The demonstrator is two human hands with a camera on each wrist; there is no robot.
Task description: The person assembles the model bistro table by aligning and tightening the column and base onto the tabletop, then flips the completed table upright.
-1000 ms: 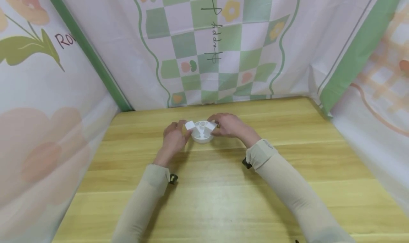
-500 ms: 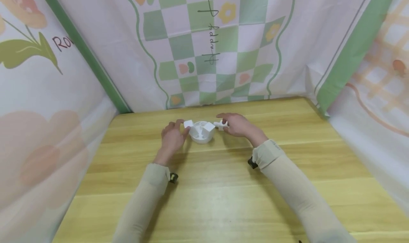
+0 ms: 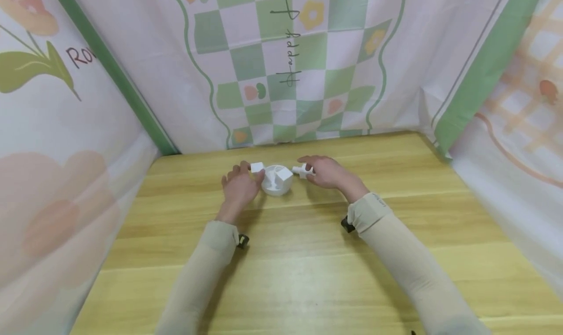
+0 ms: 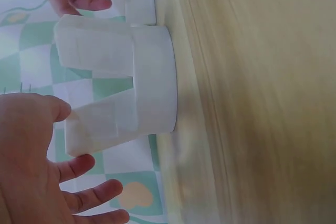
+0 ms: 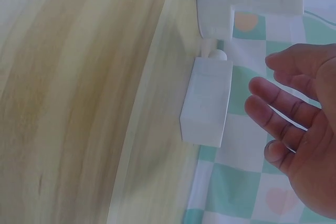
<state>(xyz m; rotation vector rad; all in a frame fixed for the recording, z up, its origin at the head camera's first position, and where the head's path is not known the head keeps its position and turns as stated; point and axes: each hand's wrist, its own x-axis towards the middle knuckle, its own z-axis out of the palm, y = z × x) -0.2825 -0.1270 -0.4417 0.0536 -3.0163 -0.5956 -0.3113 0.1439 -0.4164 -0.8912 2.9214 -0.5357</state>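
Note:
A round white base [image 3: 275, 188] sits on the table, with white box-shaped pieces standing out of it at a slant. My left hand [image 3: 241, 186] pinches the outer end of the left slanted piece [image 4: 97, 121] between thumb and finger; its inner end meets the base. The other slanted piece [image 3: 284, 174] stands in the base untouched. To the right of the base lies a loose white block [image 5: 206, 100] with a small rounded knob at the end facing the base. Over it hovers my right hand [image 3: 327, 172], fingers loosely bent and apart from the block in the right wrist view.
The wooden table [image 3: 290, 271] ends at the back against a hanging cloth [image 3: 286, 61] with green checks. Printed cloth also hangs along the left and right sides. Both forearms, in beige sleeves, reach across the table.
My right hand has drawn a white block out of the base to the right, set it down and let go. The left hand keeps to its piece, shifting slightly.

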